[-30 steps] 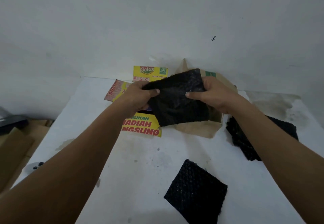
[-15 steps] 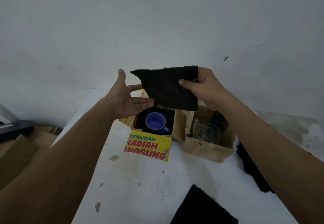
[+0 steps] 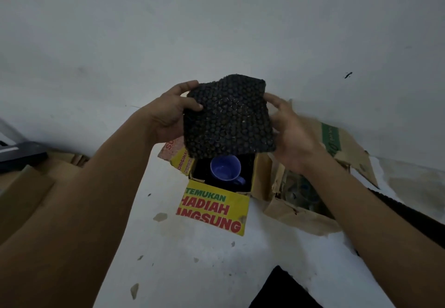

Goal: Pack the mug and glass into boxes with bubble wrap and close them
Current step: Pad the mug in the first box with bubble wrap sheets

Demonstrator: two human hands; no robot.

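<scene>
A black bubble wrap sheet (image 3: 228, 117) hangs in the air above the boxes, held flat between both hands. My left hand (image 3: 168, 117) grips its left edge with the thumb on top. My right hand (image 3: 292, 134) touches its right edge with fingers spread. Under it a blue mug (image 3: 225, 171) lies inside the yellow printed box (image 3: 214, 207), on a dark lining. To the right stands the open brown box (image 3: 301, 213); the glass (image 3: 297, 190) inside is dim and partly behind my right forearm.
Another black bubble wrap sheet (image 3: 284, 288) lies on the white table (image 3: 173, 259) at the bottom edge. More black wrap (image 3: 409, 213) lies at the right behind my arm. Brown cardboard (image 3: 21, 192) and a dark object (image 3: 19, 154) sit beyond the table's left edge.
The sheet was lifted off the boxes, held by the right hand alone, and now the left hand has taken its left edge too. The view has moved closer; mug and glass became visible.
</scene>
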